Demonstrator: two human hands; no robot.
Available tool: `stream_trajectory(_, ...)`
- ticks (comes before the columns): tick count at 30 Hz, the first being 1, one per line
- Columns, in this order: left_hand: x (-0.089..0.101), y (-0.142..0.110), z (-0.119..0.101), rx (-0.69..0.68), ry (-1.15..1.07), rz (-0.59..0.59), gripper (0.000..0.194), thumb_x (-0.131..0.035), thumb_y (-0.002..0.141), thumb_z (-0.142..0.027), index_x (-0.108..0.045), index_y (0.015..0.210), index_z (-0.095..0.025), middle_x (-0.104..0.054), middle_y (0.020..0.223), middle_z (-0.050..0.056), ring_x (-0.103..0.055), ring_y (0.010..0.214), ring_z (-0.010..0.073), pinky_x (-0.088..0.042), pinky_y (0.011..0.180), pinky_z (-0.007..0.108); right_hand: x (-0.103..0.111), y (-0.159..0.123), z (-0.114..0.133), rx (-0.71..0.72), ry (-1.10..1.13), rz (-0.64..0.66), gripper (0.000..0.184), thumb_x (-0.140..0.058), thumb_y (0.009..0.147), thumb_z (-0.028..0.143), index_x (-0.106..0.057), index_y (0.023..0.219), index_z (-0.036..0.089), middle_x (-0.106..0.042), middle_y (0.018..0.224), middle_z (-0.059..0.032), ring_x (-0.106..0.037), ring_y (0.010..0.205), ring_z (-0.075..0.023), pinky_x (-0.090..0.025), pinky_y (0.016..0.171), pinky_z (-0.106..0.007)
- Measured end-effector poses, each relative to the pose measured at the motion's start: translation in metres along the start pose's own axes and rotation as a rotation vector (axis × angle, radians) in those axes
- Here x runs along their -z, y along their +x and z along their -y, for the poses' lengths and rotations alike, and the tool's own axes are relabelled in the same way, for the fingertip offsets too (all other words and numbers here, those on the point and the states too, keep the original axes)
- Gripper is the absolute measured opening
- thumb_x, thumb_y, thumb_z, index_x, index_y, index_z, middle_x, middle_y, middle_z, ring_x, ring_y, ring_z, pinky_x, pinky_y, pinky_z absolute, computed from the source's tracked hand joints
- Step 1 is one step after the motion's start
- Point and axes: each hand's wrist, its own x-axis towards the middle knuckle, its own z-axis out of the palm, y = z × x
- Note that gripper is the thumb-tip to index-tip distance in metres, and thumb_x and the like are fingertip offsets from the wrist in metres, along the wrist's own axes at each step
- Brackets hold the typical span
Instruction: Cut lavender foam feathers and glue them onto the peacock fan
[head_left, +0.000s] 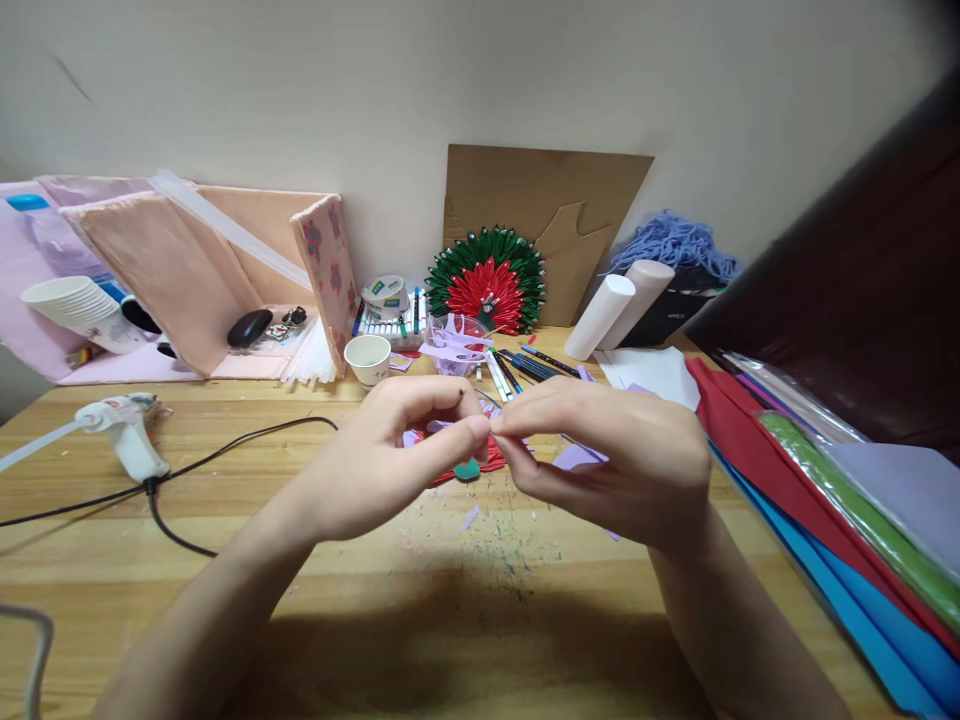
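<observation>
Thumb and index finger of my left hand (409,440) are pinched together above the middle of the table. The fingertips of my right hand (600,450) are pinched too, and the two hands meet tip to tip. Whatever lies between the fingertips is too small or hidden to make out. Behind and below them are red pieces with a green tip (466,470), partly covered by my hands. Purple scraps (580,455) lie beside my right hand. A paper cup (367,358) stands behind my left hand.
A white glue gun (124,432) with a black cord (247,437) lies on the left. Fabric-covered boxes (247,250) stand behind it. A red and green petal fan (487,285) leans on cardboard (555,190). Markers (536,365) lie at the back; coloured sheets (825,520) stack at right.
</observation>
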Motion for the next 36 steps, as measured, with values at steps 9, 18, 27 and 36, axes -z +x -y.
stream_trajectory(9,-0.002,-0.002,-0.007,-0.164,0.284,-0.127,0.017,-0.047,0.082,-0.018,-0.049,0.065,-0.018,-0.048,0.058,-0.003,-0.042,0.053,0.0079,-0.035,0.047,0.022,0.000,0.006,0.003,-0.268,0.363,0.003,0.013,-0.063,0.075,0.032,-0.067,0.081,0.021,-0.068,0.073,-0.0018,-0.064,0.066,-0.0136,-0.055,0.061,-0.025)
stream_trajectory(18,-0.008,-0.002,-0.004,-0.327,0.477,-0.234,0.006,-0.055,0.076,-0.015,-0.059,0.072,-0.017,-0.058,0.067,0.000,-0.049,0.058,0.0085,-0.041,0.051,0.022,0.000,0.006,0.004,-0.308,0.374,-0.019,0.008,-0.066,0.073,0.029,-0.065,0.075,0.021,-0.066,0.069,-0.0013,-0.062,0.062,-0.0132,-0.055,0.058,-0.026)
stream_trajectory(27,-0.006,-0.001,0.002,-0.434,0.505,-0.356,0.011,-0.059,0.074,-0.013,-0.064,0.081,-0.020,-0.066,0.073,0.001,-0.057,0.058,0.0078,-0.049,0.053,0.020,0.005,0.006,0.007,-0.278,0.305,-0.046,0.012,-0.065,0.073,0.029,-0.067,0.080,0.020,-0.068,0.076,-0.0023,-0.063,0.068,-0.0139,-0.055,0.065,-0.027)
stream_trajectory(36,-0.009,-0.005,0.003,-0.478,0.560,-0.344,0.018,-0.061,0.075,-0.013,-0.064,0.090,-0.021,-0.067,0.077,0.001,-0.060,0.064,0.0086,-0.049,0.054,0.019,0.009,0.003,0.007,-0.300,0.293,-0.055,0.010,-0.064,0.074,0.029,-0.068,0.077,0.021,-0.067,0.071,-0.0014,-0.062,0.064,-0.0136,-0.054,0.058,-0.025)
